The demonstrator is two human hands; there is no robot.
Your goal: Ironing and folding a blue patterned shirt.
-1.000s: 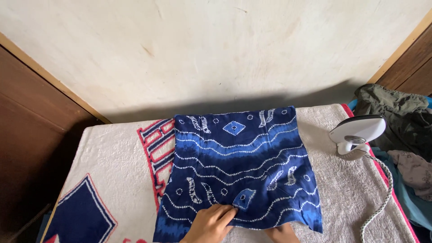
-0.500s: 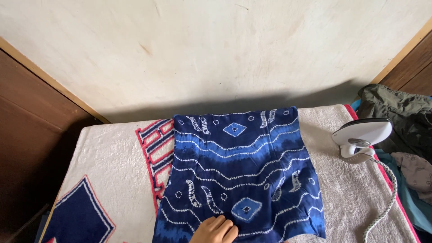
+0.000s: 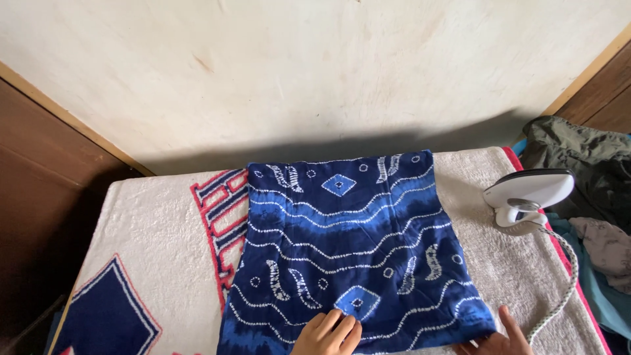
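- a white iron (image 3: 527, 194) stands on its heel at 3 o'clock, its braided cord (image 3: 560, 289) trailing down toward 5 o'clock.
- a cream towel (image 3: 158, 236) with red and navy print covers the tabletop.
- an olive garment (image 3: 578, 158) and other crumpled clothes (image 3: 608, 246) lie heaped past the iron at 3 o'clock.
- a cream wall (image 3: 315, 72) fills 12 o'clock, with dark wood panelling (image 3: 39, 177) at 9 o'clock.
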